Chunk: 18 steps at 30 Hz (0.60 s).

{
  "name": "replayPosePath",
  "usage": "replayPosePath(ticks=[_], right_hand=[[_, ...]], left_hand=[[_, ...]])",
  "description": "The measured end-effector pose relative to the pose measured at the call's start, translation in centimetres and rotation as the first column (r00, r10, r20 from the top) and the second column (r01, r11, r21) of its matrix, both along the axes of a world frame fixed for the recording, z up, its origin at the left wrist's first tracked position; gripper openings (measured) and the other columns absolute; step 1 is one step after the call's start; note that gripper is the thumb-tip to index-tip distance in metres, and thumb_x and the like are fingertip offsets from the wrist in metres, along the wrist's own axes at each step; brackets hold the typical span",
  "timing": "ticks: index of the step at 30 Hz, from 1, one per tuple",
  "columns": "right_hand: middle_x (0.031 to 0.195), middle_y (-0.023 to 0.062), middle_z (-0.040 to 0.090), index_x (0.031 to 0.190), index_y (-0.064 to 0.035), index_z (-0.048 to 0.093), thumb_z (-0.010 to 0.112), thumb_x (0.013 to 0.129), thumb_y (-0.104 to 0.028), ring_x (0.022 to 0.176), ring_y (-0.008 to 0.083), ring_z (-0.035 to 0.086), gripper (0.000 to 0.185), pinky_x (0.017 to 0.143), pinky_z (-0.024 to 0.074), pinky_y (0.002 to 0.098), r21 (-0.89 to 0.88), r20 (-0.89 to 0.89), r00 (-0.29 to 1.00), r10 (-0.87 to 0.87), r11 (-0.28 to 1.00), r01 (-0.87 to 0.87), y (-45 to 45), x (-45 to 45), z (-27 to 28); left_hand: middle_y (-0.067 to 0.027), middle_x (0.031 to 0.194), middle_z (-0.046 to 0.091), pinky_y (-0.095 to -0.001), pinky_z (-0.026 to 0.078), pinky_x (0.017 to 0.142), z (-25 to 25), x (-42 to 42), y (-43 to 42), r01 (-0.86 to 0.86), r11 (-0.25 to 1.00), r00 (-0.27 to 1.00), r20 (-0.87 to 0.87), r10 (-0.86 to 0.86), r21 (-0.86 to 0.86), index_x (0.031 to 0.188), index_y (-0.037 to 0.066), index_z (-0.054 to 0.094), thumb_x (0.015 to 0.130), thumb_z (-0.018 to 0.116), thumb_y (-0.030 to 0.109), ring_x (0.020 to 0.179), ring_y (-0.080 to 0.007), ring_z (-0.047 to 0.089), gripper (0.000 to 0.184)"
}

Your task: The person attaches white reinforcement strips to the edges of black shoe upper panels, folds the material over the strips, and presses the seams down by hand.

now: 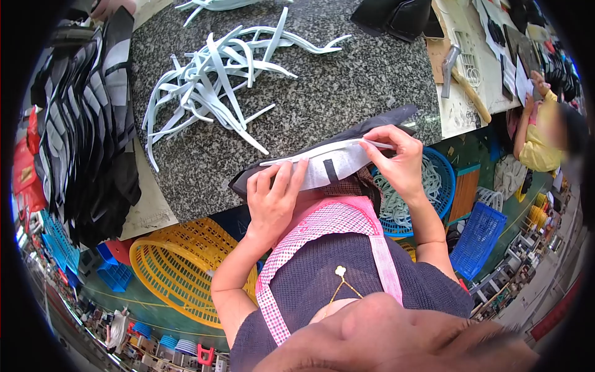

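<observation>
A curved black piece of material with a whitish lining [350, 162] lies at the near edge of the stone slab, with a small black tab [330, 170] on the lining. Along its upper edge runs a narrow pale strip [325, 149]. My left hand [273, 195] grips the piece at its left end, fingers pressed on the lining by the strip, thumb hidden. At the other end, my right hand [396, 158] pinches the strip between thumb and fingers. Beyond my hands, a tangled heap of pale blue strips [214, 77] rests on the slab.
Stacked black and white pieces [93, 124] stand on the left. A hammer [450, 71] lies on the right beside the granite slab [372, 80]. Below are a yellow basket [180, 273], a blue basket of strips [443, 186] and a blue crate [477, 242]. Another person [542, 133] is far right.
</observation>
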State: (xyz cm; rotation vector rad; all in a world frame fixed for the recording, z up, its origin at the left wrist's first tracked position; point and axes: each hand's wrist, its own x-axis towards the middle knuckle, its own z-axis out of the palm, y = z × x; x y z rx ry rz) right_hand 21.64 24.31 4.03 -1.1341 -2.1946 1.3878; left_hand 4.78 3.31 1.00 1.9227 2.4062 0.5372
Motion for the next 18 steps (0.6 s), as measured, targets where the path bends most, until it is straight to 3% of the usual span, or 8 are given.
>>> replayPosePath(ticks=[5,8,12,14,18], right_hand=[[0.085,0.0105,0.071,0.094,-0.0013,0.072,0.079,0.085,-0.006,0.076,0.0219,0.073,0.013,0.07,0.0581,0.0316,0.165,-0.008,1.0,0.022,0.986,-0.02,-0.1,-0.8,-1.1],[0.085,0.0102,0.069,0.097,-0.0022,0.072,0.08,0.084,-0.006,0.073,0.0218,0.07,0.016,0.065,0.0556,0.0334,0.208,0.029,0.996,0.083,0.974,-0.087,0.4,-0.7,-1.5],[0.088,0.0077,0.069,0.099,-0.002,0.072,0.083,0.083,-0.007,0.071,0.0148,0.068,0.02,0.063,0.0544,0.0302,0.21,0.09,0.995,0.036,0.976,-0.055,1.7,0.0,-0.8],[0.092,0.0073,0.072,0.1,-0.0004,0.076,0.082,0.083,-0.001,0.077,0.0136,0.073,0.018,0.071,0.0593,0.0261,0.09,-0.075,0.997,-0.007,0.996,0.014,3.1,1.2,-1.4],[0.093,0.0087,0.076,0.098,-0.0012,0.079,0.08,0.084,0.001,0.08,0.0142,0.074,0.015,0.072,0.0594,0.0258,0.165,-0.122,0.992,0.026,0.986,-0.005,4.7,1.8,-1.7]], left_hand=[[-0.0018,0.118,0.061,-0.0366,0.041,0.095,1.0,1.3,1.6,-0.122,0.992,0.992,0.017,0.122,0.02,0.128,0.01,0.07,0.086,0.069,0.024,0.111,-0.02,0.056,0.044],[-0.0011,0.117,0.061,-0.0371,0.04,0.097,1.0,3.1,4.6,-0.096,0.986,0.984,0.164,0.073,0.135,0.126,0.009,0.07,0.086,0.071,0.032,0.111,-0.0186,0.056,0.046],[0.0025,0.115,0.061,-0.0364,0.04,0.097,-1.0,4.7,7.3,0.072,0.994,0.994,-0.091,-0.064,0.086,0.129,0.011,0.07,0.087,0.071,0.035,0.109,-0.0138,0.056,0.048],[0.0044,0.113,0.061,-0.0358,0.04,0.096,-1.3,4.6,7.8,0.077,0.992,0.987,-0.152,-0.061,0.103,0.131,0.012,0.07,0.087,0.07,0.037,0.107,-0.0114,0.056,0.05],[0.0072,0.113,0.06,-0.0347,0.037,0.095,-1.1,4.6,8.4,0.06,0.995,0.979,-0.201,-0.042,0.085,0.133,0.015,0.07,0.088,0.069,0.037,0.104,-0.0096,0.054,0.051]])
